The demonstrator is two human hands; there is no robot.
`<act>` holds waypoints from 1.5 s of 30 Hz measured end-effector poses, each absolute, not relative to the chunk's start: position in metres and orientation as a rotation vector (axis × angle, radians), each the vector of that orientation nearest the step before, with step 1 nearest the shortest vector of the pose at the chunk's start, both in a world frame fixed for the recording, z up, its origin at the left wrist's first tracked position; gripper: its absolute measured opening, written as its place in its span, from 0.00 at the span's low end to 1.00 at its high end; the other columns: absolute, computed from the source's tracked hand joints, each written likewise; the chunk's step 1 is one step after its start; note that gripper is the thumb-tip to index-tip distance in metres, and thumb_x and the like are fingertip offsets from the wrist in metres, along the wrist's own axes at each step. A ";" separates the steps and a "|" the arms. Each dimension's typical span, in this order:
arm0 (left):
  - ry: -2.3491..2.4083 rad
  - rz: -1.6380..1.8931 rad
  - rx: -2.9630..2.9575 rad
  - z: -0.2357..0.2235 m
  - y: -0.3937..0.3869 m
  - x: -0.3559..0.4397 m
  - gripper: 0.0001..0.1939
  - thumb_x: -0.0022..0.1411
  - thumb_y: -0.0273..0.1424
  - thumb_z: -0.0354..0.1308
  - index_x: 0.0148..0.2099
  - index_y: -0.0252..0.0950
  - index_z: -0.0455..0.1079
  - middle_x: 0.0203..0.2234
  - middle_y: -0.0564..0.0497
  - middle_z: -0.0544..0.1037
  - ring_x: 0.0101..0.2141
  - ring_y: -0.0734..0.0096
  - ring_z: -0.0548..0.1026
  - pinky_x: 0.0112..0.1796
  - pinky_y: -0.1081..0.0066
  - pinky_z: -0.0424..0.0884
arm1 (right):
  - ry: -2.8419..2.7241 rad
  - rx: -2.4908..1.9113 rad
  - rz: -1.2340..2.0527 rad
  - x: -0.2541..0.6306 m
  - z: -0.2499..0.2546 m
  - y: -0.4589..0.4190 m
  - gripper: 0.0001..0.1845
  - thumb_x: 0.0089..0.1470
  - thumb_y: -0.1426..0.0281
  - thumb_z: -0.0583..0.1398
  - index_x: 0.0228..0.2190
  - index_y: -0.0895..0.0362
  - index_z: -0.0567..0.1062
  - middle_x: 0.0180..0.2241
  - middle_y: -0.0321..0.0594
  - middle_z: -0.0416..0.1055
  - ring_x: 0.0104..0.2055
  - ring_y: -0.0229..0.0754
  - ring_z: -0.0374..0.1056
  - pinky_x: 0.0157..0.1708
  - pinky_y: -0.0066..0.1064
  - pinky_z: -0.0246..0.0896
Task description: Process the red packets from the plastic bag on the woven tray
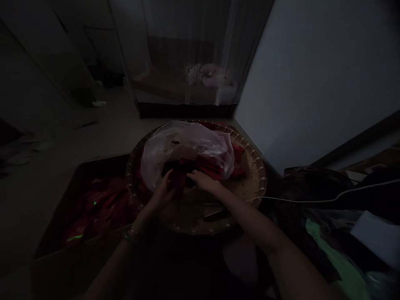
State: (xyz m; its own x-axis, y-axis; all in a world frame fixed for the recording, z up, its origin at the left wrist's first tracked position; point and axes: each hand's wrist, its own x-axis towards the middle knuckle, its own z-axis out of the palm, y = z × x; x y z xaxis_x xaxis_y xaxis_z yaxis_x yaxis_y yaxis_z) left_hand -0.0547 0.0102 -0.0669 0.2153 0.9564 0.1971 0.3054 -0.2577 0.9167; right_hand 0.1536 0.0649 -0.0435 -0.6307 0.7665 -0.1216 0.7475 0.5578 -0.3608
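Note:
Both hands meet over a round woven bamboo tray in dim light. Between them is a dark red, cloth-like piece, at the mouth of a clear plastic bag. My left hand, with a bracelet at the wrist, is closed on the left side of this piece. From the right, my right hand grips its other edge, fingers bent and thumb side up. More red material lies under and beside the bag. A dark, slim tool-like object rests on the tray below my right forearm; its kind is unclear.
At the left stands an open box with red packets or cloth in it. A white cord runs from the tray to the right, over dark piled items. Behind are a pale wall and a sheer curtain.

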 end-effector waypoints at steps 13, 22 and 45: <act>1.395 1.021 2.029 -0.040 0.013 -0.046 0.34 0.58 0.23 0.47 0.66 0.39 0.44 0.52 0.42 0.67 0.47 0.64 0.70 0.46 0.63 0.68 | -2.379 -1.294 0.760 0.157 -0.038 0.068 0.10 0.45 0.78 0.60 0.32 0.57 0.77 0.31 0.37 0.75 0.33 0.37 0.70 0.33 0.25 0.57; 1.512 0.831 2.208 -0.045 0.019 -0.050 0.23 0.61 0.26 0.48 0.58 0.36 0.57 0.48 0.44 0.71 0.44 0.63 0.72 0.43 0.63 0.69 | -2.258 -1.347 0.775 0.169 -0.051 0.078 0.13 0.43 0.77 0.61 0.35 0.57 0.77 0.33 0.38 0.76 0.35 0.39 0.71 0.36 0.27 0.61; 1.465 1.017 2.667 -0.026 0.037 -0.075 0.09 0.64 0.30 0.49 0.36 0.34 0.70 0.32 0.47 0.71 0.33 0.70 0.70 0.34 0.73 0.67 | -1.270 -1.210 1.735 0.164 -0.013 0.075 0.08 0.40 0.78 0.64 0.29 0.62 0.75 0.22 0.32 0.70 0.20 0.30 0.67 0.22 0.21 0.66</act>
